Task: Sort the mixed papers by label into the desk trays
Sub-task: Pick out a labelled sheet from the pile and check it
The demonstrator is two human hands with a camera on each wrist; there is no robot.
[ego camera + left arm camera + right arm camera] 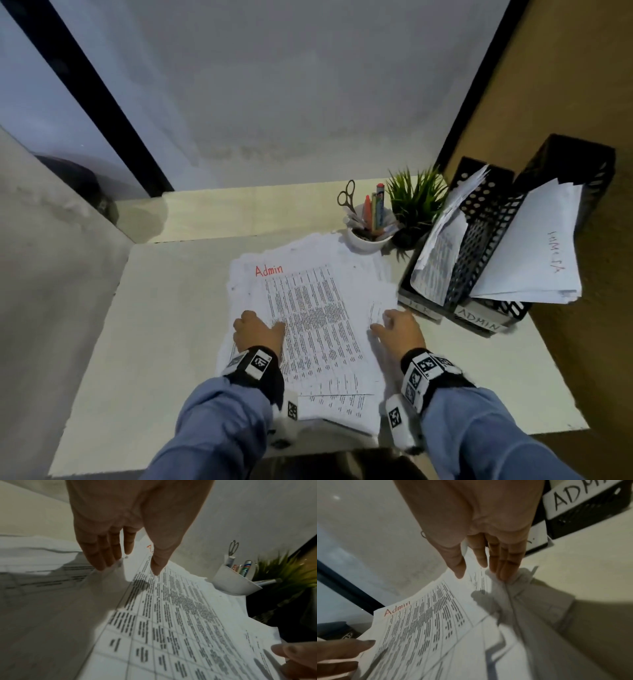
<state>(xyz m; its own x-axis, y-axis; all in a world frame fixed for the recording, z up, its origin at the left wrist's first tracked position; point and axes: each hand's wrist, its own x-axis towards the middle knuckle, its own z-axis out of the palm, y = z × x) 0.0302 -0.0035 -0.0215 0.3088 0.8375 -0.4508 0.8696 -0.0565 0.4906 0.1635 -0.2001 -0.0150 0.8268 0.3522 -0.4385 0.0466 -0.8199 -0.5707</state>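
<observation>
Our left hand [257, 331] fingers [109, 550] and right hand [401, 329] fingers [503, 561] lie straight, pressing the white printed sheet marked "Admin" [310, 318]. Its long axis points away from us; the black mesh tray labelled ADMIN [479, 320] sits right of the sheet, nearer our right hand.

Matt white paper sheets [308, 318] are lying on a smooth pale desk [171, 342]; beside them, perforated black plastic trays [479, 240] are showing.

You get dim, greyish light from above; soft shadows fall under the fingers [156, 566] onto the papers [318, 329], wrist views blur near the lens, edges bend strongly
</observation>
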